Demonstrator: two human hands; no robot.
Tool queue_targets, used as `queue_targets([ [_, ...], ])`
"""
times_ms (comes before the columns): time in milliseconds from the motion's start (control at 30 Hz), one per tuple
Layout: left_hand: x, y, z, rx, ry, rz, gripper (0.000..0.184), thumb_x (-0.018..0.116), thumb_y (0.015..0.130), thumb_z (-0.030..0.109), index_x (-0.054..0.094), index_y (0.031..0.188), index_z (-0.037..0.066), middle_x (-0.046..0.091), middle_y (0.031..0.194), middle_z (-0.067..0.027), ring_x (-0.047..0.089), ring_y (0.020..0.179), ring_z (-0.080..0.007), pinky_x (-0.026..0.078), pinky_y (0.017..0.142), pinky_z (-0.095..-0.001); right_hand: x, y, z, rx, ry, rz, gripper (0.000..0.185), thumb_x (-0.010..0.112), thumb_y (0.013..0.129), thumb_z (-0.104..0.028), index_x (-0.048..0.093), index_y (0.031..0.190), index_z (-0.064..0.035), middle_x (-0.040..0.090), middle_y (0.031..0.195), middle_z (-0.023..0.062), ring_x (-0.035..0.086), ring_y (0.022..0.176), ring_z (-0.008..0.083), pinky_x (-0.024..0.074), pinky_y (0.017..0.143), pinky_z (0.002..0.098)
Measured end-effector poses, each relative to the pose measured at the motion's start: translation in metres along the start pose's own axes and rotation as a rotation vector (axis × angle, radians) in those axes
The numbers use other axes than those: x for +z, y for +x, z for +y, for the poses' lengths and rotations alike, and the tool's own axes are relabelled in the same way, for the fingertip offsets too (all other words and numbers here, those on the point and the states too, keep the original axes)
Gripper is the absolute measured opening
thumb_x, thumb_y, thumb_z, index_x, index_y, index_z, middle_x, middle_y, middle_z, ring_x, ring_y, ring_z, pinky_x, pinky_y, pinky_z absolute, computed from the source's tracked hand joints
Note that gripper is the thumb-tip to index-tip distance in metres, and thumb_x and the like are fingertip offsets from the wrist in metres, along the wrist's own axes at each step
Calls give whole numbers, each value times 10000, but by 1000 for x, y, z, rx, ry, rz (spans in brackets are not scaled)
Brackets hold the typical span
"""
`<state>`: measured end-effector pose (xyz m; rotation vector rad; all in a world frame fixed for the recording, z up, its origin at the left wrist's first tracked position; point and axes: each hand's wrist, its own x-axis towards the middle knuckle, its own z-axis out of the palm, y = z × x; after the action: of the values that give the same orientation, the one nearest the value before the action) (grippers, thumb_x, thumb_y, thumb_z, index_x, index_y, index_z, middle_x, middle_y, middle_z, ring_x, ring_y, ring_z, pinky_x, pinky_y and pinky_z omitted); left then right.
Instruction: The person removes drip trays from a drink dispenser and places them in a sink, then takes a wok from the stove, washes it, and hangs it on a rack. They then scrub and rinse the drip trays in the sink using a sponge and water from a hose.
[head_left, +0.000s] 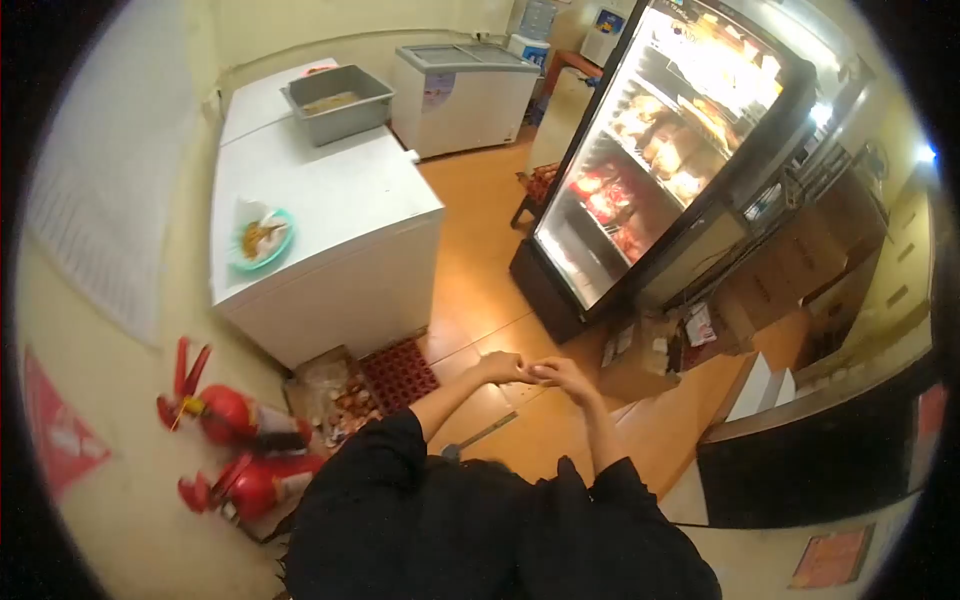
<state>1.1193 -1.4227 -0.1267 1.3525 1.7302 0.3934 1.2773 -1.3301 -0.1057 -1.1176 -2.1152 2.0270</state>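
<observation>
My left hand [505,369] and my right hand [560,375] meet in front of my body, over the orange tiled floor. Their fingers are bent and touch each other; whether anything small is between them cannot be made out. Both arms reach forward from black sleeves. Left of the hands, on the floor, lie a dark red egg tray [398,379] and a box of eggshell-like pieces [350,405]. Farther left is a white chest freezer [340,215] bearing a green plate [264,240] with food and a grey tub [345,120].
A lit glass-door fridge [660,150] stands ahead to the right, with cardboard boxes [780,270] beside it. Two red fire extinguishers [232,415] are at the left wall. Another chest freezer [465,100] stands at the back. A dark counter edge [800,470] is at the right.
</observation>
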Motion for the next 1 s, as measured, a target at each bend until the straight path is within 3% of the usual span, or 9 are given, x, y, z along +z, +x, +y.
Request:
queue_targets([
  [133, -77, 165, -38, 154, 306, 117, 606, 592, 614, 462, 466, 1045, 56, 565, 882, -141, 534, 824, -256, 417, 715, -337, -165, 23, -27, -1, 280, 388, 350, 492, 793, -262, 496, 1005, 17, 573, 894, 135, 574, 753, 199, 466, 599, 277],
  [200, -133, 255, -43, 356, 141, 94, 554, 619, 610, 391, 485, 1014, 37, 547, 922, -144, 517, 852, -272, 410, 722, -363, -322, 66, 126, -92, 80, 649, 222, 477, 805, -216, 522, 855, -4, 519, 637, 54, 492, 514, 133, 403, 459, 226],
  [267, -216, 329, -31, 201, 270, 121, 483, 615, 618, 353, 523, 958, 23, 547, 919, -153, 521, 835, -280, 415, 714, -378, -366, 60, 150, 159, 328, 1172, 161, 458, 808, -211, 500, 811, -56, 461, 568, 6, 437, 479, 91, 342, 413, 206],
  [300, -255, 368, -34, 276, 292, 259, 574, 630, 579, 398, 497, 997, 28, 506, 970, -224, 499, 889, -318, 419, 735, -362, -380, 46, 132, 235, 497, 959, 199, 473, 793, -260, 492, 846, -70, 491, 596, 11, 463, 509, 101, 366, 427, 231],
  [433, -411, 475, -8, 62, 85, 428, 566, 631, 592, 381, 486, 1018, 38, 436, 1080, -217, 393, 1019, -357, 346, 837, -405, -434, 109, 116, 197, 826, 1330, 241, 449, 783, -309, 513, 717, -85, 532, 583, 31, 493, 490, 132, 384, 428, 247],
  [500, -474, 520, 8, -29, 47, 517, 625, 634, 588, 380, 441, 1074, 39, 378, 1134, -216, 366, 1041, -365, 326, 860, -407, -532, 132, 239, 292, 623, 946, 263, 436, 775, -312, 526, 669, -89, 540, 566, 50, 502, 486, 135, 388, 433, 251],
  [600, -550, 612, 10, -30, 120, 548, 640, 640, 589, 368, 417, 1106, 64, 334, 1164, -213, 340, 1066, -362, 322, 867, -404, -532, 186, 155, 828, 474, 872, 262, 408, 772, -283, 525, 659, -78, 532, 556, 60, 496, 477, 144, 379, 413, 263],
  [833, -707, 896, 40, 12, 416, 289, 479, 577, 638, 258, 465, 1058, 58, 399, 1126, -162, 387, 1037, -327, 330, 835, -461, -542, 263, 130, 759, 338, 1355, 337, 349, 806, -349, 490, 777, -45, 512, 554, 74, 506, 452, 155, 368, 354, 271],
  [1000, -751, 1065, 126, 421, 357, 651, 264, 496, 688, 155, 500, 923, 36, 467, 972, -143, 450, 940, -307, 387, 744, -433, -409, 345, 17, 810, 719, 1517, 198, 396, 784, -253, 485, 811, -78, 509, 589, 79, 484, 433, 170, 373, 363, 260],
])
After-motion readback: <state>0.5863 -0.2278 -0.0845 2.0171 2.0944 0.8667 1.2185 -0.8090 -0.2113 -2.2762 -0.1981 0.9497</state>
